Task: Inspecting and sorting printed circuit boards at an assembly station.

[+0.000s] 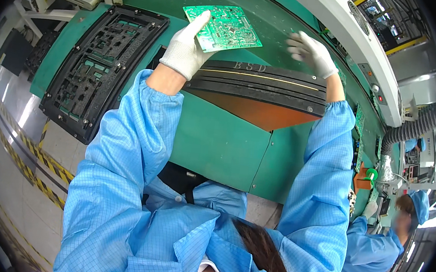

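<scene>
My left hand (189, 44), in a white glove, grips a green circuit board (229, 28) by its left edge, the thumb lying over the top face. The board is held up, tilted, above the far part of the green bench. Small solder points and a dark square chip show on it. To the right of the board, my gloved right hand (312, 53) is raised with its fingers apart and nothing in it. A black slotted board rack (254, 82) with a rust-brown face stands on the bench below and between both hands.
Black fixture trays (96, 66) with cut-outs lie at the left on the green bench (223, 136). A white machine frame (357, 50) arches over the far right. A grey ribbed hose (419, 121) runs behind it. Another person in blue (375, 251) works at the right.
</scene>
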The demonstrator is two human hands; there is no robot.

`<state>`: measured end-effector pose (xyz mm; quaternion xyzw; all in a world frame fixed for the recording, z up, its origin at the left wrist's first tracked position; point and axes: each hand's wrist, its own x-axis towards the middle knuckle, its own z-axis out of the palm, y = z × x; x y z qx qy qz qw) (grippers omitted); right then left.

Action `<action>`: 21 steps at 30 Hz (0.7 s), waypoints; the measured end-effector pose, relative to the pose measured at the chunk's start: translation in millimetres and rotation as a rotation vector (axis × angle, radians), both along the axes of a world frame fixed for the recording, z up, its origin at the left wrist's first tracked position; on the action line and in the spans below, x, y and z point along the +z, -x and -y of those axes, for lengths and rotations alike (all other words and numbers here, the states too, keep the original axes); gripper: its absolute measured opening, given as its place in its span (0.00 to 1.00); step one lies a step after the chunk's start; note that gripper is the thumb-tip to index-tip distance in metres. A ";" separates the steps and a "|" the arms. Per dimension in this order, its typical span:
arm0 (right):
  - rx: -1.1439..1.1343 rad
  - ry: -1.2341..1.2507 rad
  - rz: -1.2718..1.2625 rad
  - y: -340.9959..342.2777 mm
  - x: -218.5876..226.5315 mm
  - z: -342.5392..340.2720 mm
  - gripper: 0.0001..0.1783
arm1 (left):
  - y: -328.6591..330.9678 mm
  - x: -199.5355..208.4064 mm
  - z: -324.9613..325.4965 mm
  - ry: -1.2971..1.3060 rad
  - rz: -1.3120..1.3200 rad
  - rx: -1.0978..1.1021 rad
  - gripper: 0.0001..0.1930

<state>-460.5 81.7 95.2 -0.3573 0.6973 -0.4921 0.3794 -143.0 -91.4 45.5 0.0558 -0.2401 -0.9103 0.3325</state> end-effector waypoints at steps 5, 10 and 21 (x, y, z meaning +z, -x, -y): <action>0.459 -0.071 0.161 -101.6 21.2 37.9 0.29 | -3.1 2.4 -4.8 -0.009 0.076 -0.062 0.20; 0.369 0.024 0.289 -87.7 1.9 48.7 0.17 | 3.0 -1.9 -2.0 0.022 0.000 -0.059 0.24; -0.258 0.362 0.659 -31.9 -66.0 77.1 0.31 | -2.3 -20.5 15.2 0.181 0.398 0.107 0.33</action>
